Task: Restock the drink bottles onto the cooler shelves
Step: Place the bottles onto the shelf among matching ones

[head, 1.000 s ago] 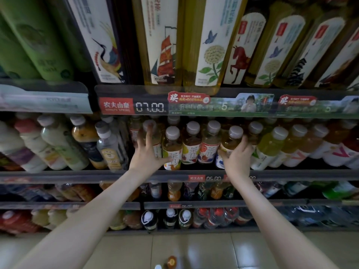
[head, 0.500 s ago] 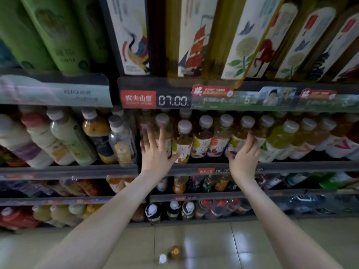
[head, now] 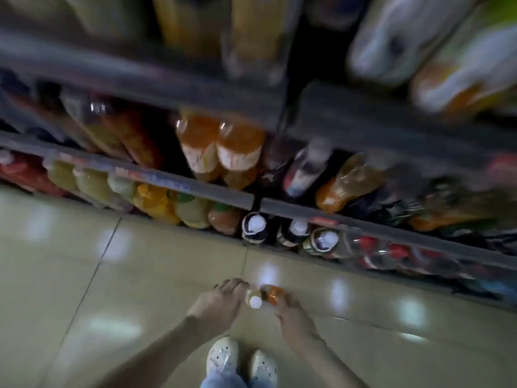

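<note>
Two drink bottles (head: 255, 299) are standing at lower centre; left hand (head: 218, 301) and right hand (head: 291, 312) are reaching them, grip too blurred to tell; likely light, slippery; hold mid-body.

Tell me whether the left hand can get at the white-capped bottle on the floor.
Probably yes: the left hand is just beside the white-capped bottle, nothing between them; the right hand is at the orange bottle.

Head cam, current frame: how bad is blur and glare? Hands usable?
Head view: heavy motion blur smears the dark cooler shelves, labels unreadable; white glare spots dot the glossy beige floor tiles; the left hand and right hand at the small white-capped bottle and small orange bottle are soft but recognisable, grip on either not discernible.
</note>
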{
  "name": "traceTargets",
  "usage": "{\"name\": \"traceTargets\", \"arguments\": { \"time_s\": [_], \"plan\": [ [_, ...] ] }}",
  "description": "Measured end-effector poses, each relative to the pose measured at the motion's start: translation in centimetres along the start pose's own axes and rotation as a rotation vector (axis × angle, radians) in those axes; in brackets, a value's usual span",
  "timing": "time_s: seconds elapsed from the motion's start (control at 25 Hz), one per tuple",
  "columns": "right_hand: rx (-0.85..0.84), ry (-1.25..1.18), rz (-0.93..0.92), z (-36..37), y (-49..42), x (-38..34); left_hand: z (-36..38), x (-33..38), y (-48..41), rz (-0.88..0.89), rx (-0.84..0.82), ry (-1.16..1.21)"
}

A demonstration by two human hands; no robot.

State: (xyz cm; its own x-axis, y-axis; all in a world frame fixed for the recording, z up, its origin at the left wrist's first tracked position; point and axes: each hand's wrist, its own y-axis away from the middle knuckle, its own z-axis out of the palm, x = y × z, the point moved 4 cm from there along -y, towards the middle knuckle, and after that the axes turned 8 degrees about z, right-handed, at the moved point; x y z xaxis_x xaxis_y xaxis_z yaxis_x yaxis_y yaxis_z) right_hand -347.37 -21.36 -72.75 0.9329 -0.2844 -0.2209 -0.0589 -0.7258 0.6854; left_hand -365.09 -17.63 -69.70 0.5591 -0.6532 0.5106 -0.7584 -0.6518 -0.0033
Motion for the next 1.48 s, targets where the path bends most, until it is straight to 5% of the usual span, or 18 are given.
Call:
{"name": "traceTargets", "arguments": {
  "time_s": [0.28,0.56,0.84,1.04,1.48],
  "plan": [
    [-0.082,0.31,-0.129,22.3,-17.8,1.8,21.2,-10.2,9.7,-0.535,-0.126,0.175],
    [-0.058,0.021,0.067,14.6,-10.4,0.9,18.5,-5.8,10.0,-0.626,-0.185,0.252],
    [0.253,-0.559,0.05,-13.3,14.9,4.6,-0.9,14.1,-4.6,-0.323,-0.196,0.21],
    [0.545,-0.835,0.169,-26.9,28.6,14.9,-11.4,31.4,-15.1,-0.064,-0.361,0.197],
    [0.972,-0.967,0.332,-38.3,54.6,49.0,-9.2,71.7,-32.6,0.355,-0.582,0.535]
  ]
}}
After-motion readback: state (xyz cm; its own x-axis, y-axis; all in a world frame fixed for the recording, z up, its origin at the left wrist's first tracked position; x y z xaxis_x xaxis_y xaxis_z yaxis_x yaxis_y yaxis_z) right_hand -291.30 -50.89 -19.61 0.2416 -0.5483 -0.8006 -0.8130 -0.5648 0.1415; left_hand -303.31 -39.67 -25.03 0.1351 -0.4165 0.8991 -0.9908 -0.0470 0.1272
